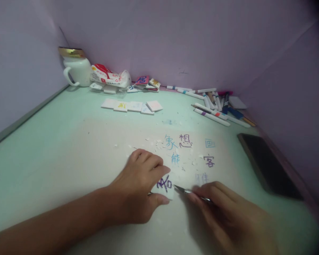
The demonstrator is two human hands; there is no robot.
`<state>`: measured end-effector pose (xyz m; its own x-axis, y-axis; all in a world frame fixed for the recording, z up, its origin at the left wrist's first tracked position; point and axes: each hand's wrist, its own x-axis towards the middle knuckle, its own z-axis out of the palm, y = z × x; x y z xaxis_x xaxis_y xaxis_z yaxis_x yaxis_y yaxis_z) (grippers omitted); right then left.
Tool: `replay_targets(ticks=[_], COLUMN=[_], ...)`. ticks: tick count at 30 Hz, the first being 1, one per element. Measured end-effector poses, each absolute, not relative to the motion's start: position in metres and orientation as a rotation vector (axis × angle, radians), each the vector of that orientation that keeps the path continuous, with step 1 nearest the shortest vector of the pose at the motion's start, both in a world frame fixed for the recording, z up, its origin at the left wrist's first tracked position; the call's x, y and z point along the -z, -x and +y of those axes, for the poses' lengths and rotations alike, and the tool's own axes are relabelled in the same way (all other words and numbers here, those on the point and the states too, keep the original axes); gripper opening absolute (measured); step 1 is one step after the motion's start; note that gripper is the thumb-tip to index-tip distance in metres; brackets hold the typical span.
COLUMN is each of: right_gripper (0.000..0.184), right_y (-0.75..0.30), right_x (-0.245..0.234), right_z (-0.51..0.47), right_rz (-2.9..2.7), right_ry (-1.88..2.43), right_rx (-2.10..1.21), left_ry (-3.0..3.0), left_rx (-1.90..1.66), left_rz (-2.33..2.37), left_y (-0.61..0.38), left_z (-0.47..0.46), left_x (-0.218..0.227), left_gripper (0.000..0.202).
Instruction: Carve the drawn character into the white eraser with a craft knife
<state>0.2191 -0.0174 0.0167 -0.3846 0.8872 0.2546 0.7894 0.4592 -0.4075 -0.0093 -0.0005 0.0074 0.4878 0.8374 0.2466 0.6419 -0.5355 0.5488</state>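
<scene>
While the left hand [140,184] pins a small white square tile with purple writing [165,186] to the pale green bench [69,141], its grip is closed on the tile. The right hand [228,212] pinches a thin metal blade tool [191,192], tip touching the tile's edge.

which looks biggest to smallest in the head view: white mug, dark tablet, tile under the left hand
1. dark tablet
2. white mug
3. tile, partly covered by the left hand
The mug sits far back, the tile close, so their order is unsure.

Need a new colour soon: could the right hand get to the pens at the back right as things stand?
Probably yes. The right hand holds a thin metal tool, so it would need to put that down first. The tabletop between it and the pens holds only written characters and small white chips.
</scene>
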Motion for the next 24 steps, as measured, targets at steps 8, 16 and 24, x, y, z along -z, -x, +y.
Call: replay_targets(ticks=[8, 16, 24], right_gripper=[0.02, 0.018, 0.026], right_y=[-0.2157, -0.2165, -0.2124], right_x=[-0.0162, -0.0135, -0.0115], right_z=[-0.017, -0.0135, -0.0113], right_rz=[-2.318, -2.28, -2.211], right_ry=[1.432, 1.361, 1.377], right_rx=[-0.179, -0.343, -0.502], left_ry=[-2.347, -2.355, -2.359], left_rx=[-0.72, -0.72, -0.726], left_rz=[1.219, 1.22, 1.23], left_y=[0.0085, 0.0084, 0.0083], left_z=[0.0003, -0.0003, -0.0005], left_x=[-0.0082, -0.0065, -0.0057], left_gripper=[0.033, 0.036, 0.035])
